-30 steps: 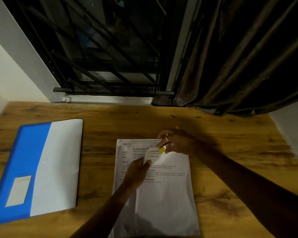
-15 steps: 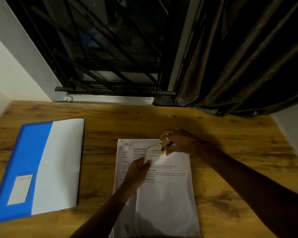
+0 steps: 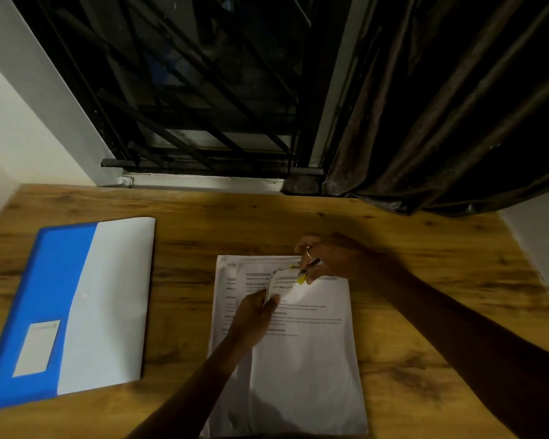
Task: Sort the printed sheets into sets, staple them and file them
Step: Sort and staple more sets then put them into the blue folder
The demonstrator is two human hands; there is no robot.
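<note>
Nothing has shifted mid-frame: left hand [image 3: 253, 315] pinches the raised corner of light, floppy white printed sheets [image 3: 303, 375]; right hand [image 3: 333, 261] grips a small yellow-black stapler [image 3: 305, 273].

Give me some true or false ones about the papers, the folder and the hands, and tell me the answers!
1. The blue and white folder lies left of the printed sheets. True.
2. The left hand lies flat and holds nothing. False: it pinches a lifted corner of the top sheets.
3. The right hand holds a small yellow-tipped tool at that lifted corner. True.
4. The folder lies on top of the sheets. False: they lie apart on the table.
5. The curtain covers the whole window. False: it hangs at the right, leaving the window bars bare.
</note>
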